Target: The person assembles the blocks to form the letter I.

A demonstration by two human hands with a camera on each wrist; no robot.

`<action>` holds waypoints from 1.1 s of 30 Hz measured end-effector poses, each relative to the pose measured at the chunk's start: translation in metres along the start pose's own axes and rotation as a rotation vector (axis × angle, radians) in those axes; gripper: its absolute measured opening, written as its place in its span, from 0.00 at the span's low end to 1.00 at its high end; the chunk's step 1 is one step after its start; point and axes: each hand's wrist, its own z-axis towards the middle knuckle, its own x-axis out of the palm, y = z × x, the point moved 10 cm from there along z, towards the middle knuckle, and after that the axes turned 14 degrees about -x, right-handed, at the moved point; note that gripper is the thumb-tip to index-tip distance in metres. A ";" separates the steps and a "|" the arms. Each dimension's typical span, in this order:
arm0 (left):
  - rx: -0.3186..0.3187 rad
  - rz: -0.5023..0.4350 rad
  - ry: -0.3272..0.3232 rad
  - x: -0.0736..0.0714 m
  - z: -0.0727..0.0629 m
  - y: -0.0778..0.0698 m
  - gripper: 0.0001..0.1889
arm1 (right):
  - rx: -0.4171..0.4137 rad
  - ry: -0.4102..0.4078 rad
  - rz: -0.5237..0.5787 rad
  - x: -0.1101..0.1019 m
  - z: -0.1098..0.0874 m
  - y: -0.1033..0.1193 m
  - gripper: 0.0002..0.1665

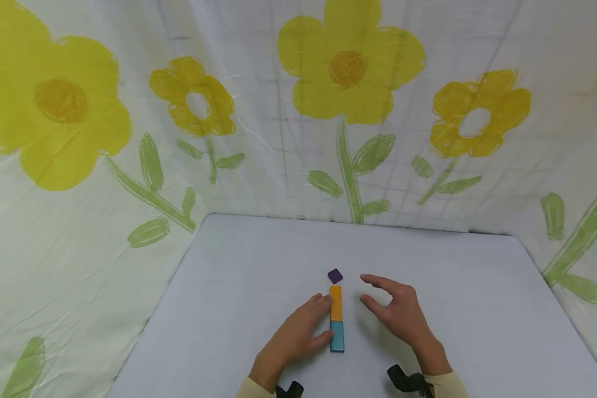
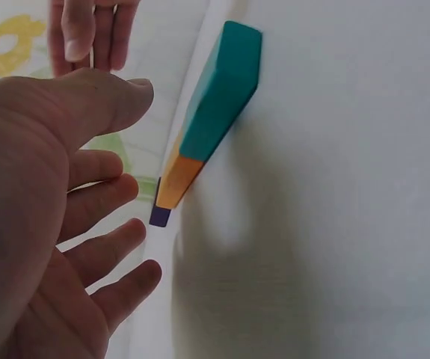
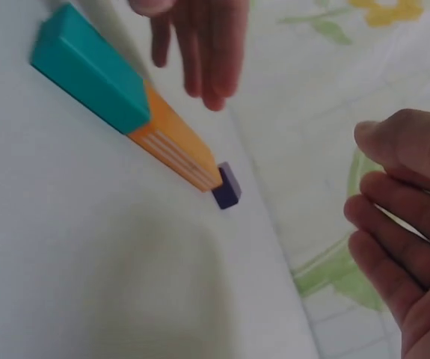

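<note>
A teal block (image 1: pixel 337 337) and an orange block (image 1: pixel 335 303) lie end to end in a straight row on the white table. Just past the orange block's far end is a small dark purple block (image 1: pixel 335 276), turned at an angle in the head view. Pale stripes mark one side of the orange block (image 3: pixel 177 146). My left hand (image 1: pixel 298 333) hovers along the left of the row, thumb and fingers spread, and the left wrist view shows a gap to the blocks. To the right, my right hand (image 1: pixel 399 310) holds nothing, its thumb and fingers apart.
The white table (image 1: pixel 477 309) has rounded far corners and meets a hanging cloth (image 1: pixel 258 166) printed with yellow flowers. A black strap-on device (image 1: pixel 409 381) sits at the right wrist, and another (image 1: pixel 291 390) at the left.
</note>
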 end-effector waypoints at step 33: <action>0.080 0.130 -0.042 0.005 -0.002 -0.018 0.27 | 0.050 0.253 0.330 0.087 0.046 -0.071 0.23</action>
